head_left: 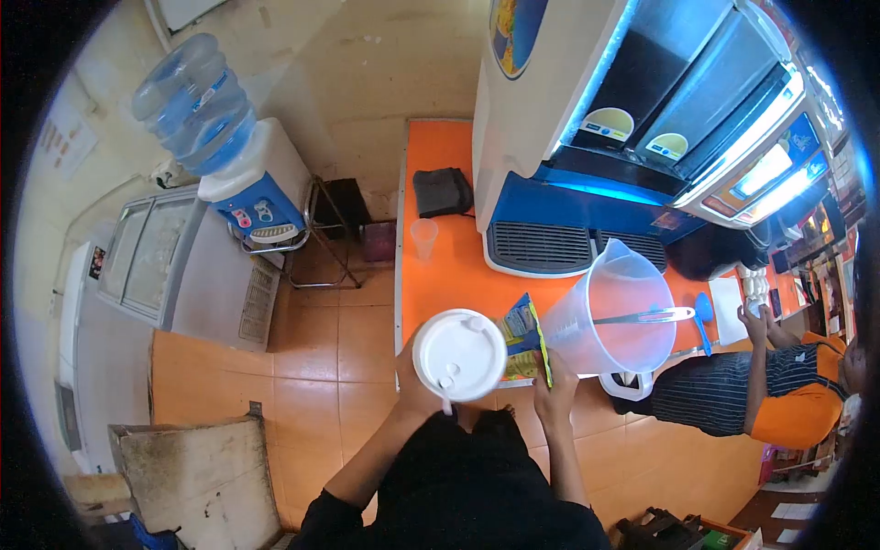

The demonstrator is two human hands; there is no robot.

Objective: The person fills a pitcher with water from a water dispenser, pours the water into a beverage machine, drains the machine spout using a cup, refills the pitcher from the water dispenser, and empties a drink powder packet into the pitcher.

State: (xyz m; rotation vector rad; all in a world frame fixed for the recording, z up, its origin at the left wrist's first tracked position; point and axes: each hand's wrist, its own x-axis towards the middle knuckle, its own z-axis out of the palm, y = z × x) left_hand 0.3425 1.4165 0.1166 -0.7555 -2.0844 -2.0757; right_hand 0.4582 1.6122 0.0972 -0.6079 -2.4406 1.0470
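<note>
My left hand (419, 392) is wrapped around the side of a white lidded container (460, 353), seen from above; its fingers are partly hidden beneath the lid. My right hand (555, 396) is closed on the edge of a blue, yellow and green packet (522, 330). Just beyond the packet, on the orange counter (445, 293), stands a large translucent measuring jug (600, 339). A long-handled utensil (646, 316) leans in it, its handle end over the right rim. Right of the jug lies a blue spoon (703, 321).
A drink dispenser (541, 220) takes up the back of the counter. A clear cup (423, 236) and dark folded cloth (442, 192) sit at its left end. A water dispenser (261, 188) and freezer (179, 266) are left. A person in a striped apron (706, 392) works at right.
</note>
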